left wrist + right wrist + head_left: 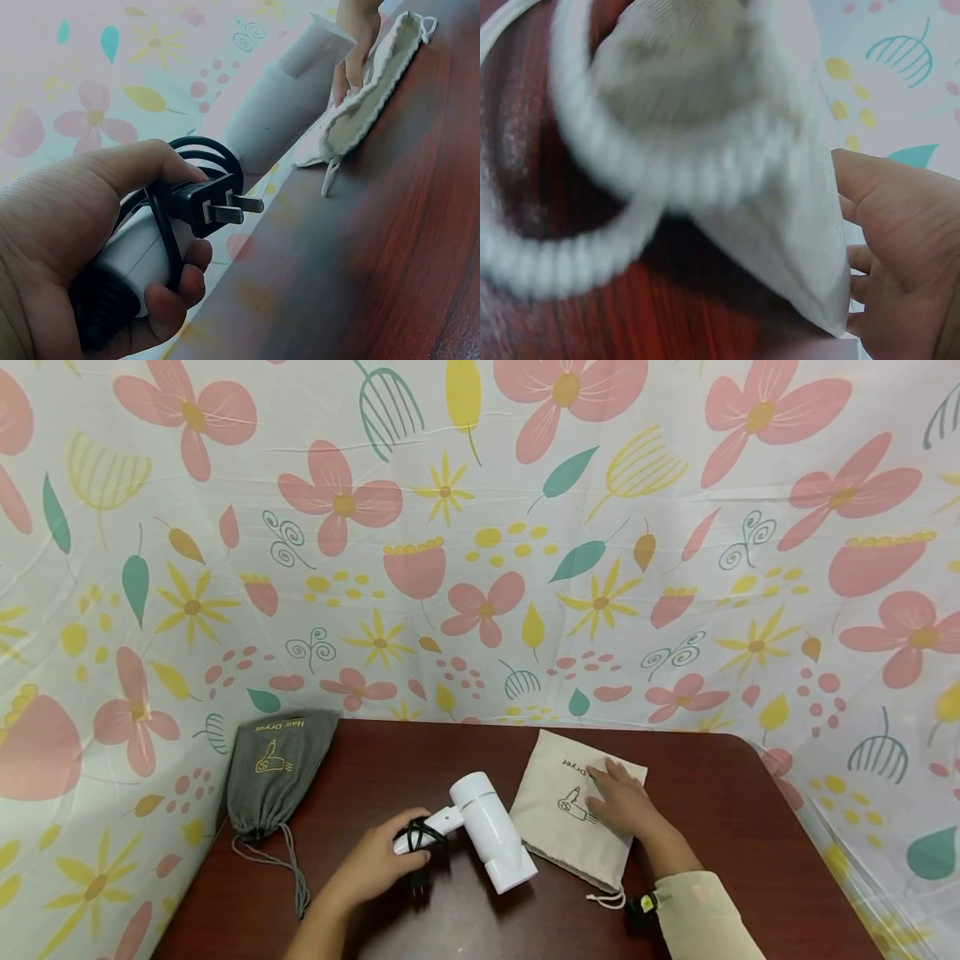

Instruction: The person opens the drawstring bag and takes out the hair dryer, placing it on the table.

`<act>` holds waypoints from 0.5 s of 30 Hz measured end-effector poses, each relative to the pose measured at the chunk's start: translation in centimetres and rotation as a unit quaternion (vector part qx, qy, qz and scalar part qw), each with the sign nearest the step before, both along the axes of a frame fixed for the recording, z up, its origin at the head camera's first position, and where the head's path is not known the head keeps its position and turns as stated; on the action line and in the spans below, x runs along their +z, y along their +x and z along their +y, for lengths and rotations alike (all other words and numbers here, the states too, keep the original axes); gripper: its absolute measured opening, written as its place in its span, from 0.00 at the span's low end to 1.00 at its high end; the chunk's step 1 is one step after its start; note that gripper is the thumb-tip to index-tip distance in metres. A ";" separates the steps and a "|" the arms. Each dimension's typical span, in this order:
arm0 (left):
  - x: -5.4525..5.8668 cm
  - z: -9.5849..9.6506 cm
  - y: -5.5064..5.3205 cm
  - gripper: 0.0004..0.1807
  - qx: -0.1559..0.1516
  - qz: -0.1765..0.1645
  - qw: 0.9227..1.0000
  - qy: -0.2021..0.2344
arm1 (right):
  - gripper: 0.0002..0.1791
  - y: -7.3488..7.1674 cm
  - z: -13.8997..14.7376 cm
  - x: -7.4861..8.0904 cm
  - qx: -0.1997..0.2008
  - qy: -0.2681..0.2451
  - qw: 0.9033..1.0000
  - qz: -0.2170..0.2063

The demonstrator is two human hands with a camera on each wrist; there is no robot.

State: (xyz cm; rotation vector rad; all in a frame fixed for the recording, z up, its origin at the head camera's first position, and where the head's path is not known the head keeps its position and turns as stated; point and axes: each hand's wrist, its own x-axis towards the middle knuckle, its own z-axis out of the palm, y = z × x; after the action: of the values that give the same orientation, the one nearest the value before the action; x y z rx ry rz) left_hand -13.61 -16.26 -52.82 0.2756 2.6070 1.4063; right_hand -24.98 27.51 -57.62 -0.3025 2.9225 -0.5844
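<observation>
My left hand [381, 858] grips the handle of a white hair dryer [491, 831], held above the table with its barrel toward the right. A black cord [201, 154] is wound about the handle, and its two-pronged plug [214, 206] sticks out beside my thumb. My right hand [624, 800] rests on a cream drawstring bag [551, 789] lying flat, its fingers spread over the printed dryer drawing and lettering. The bag's mouth [375, 86] faces the near side and gapes a little. White drawstring [606, 900] trails from its near right corner.
A grey drawstring bag [281, 777] with yellow print lies at the table's left edge, its cord [288, 860] hanging toward the near side. The dark red wooden table [405, 752] meets a flowered cloth [480, 568] at the back and sides.
</observation>
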 end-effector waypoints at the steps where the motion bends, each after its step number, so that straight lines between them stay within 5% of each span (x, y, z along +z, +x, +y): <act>1: 0.0 0.0 -0.1 0.29 0.006 0.000 1.000 0.000 | 0.37 0.0 0.1 0.0 0.002 0.001 1.000 0.003; 15: -1.2 0.1 -0.9 0.30 0.105 -0.033 0.994 0.015 | 0.42 0.8 -0.1 0.6 -0.029 -0.033 0.999 0.016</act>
State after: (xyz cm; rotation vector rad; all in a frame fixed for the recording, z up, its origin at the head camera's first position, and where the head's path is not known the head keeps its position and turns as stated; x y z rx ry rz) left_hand -14.52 -16.18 -54.05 -0.0432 2.6249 1.4927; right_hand -24.18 27.38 -57.01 -0.2371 2.9562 -0.6905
